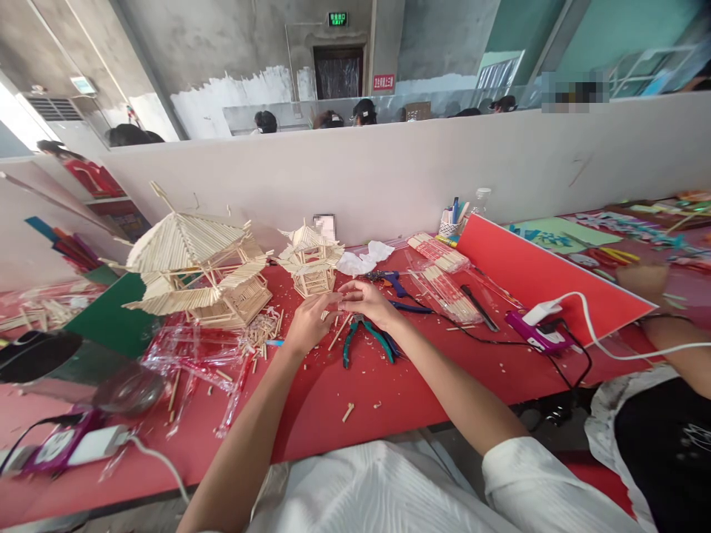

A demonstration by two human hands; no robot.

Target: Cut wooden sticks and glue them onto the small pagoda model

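Observation:
My left hand (pixel 312 320) and my right hand (pixel 367 302) meet in front of a small pavilion model (pixel 309 255) built of thin wooden sticks. The fingers of both are bent and pinched together at the tips. Anything between them is too small or hidden to make out. Below my right hand, teal-handled pliers (pixel 349 345) lie spread on the red table (pixel 411 403). A blue glue gun (pixel 393 281) rests just beyond that hand. To the left stands a larger stick pavilion (pixel 186 255) with a wide slatted roof.
Crumpled plastic wrappers (pixel 189 344) and stick offcuts (pixel 264 326) litter the left side. Packs of wooden chopsticks (pixel 444 292) lie right of centre. A red board (pixel 533 270), a purple power strip (pixel 538 333) and a co-worker's arm (pixel 675 344) are at right. A clear bottle (pixel 122 381) lies left.

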